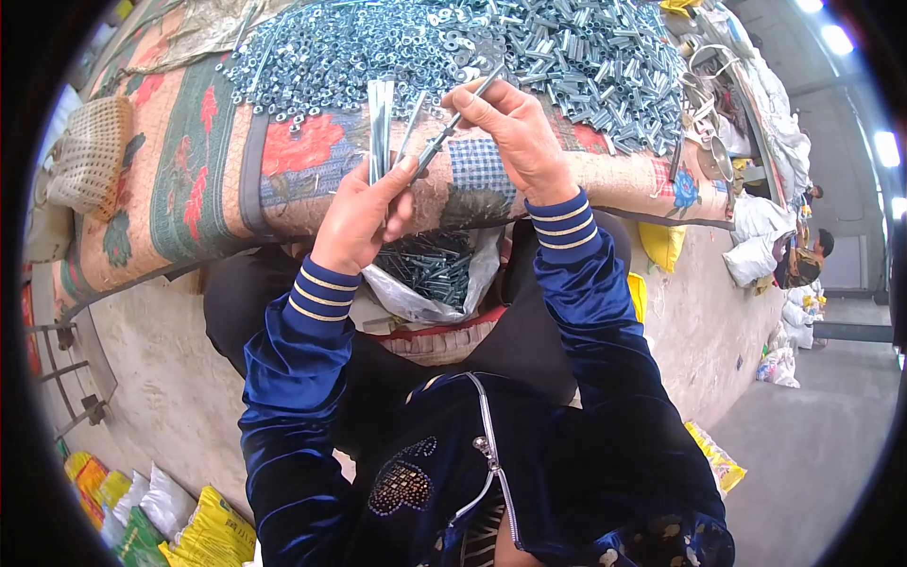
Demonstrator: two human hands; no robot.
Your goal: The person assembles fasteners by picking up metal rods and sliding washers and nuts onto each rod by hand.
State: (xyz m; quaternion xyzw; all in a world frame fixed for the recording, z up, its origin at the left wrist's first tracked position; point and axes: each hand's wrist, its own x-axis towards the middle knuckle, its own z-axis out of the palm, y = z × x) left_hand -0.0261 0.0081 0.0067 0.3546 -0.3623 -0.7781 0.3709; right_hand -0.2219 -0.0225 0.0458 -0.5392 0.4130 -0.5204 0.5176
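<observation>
My left hand (364, 217) is closed around a small bundle of thin metal rods (380, 123) that stand up from its fingers. One more rod (410, 125) leans away from that bundle. Between both hands a metal rod with a darker sleeve (433, 149) runs at a slant, its lower end in my left fingers. My right hand (524, 137) pinches the upper part of it with thumb and forefinger. Just beyond lie heaped hex nuts (312, 61), flat washers (465, 55) and short metal tubes (605, 71).
A patterned quilt (189, 161) covers the work surface. Below its edge, between my knees, a white sack (480, 283) holds dark finished-looking bolts (425, 269). A woven basket (99, 156) sits at left. Yellow bags (663, 244) lie on the floor; another person (803, 260) is far right.
</observation>
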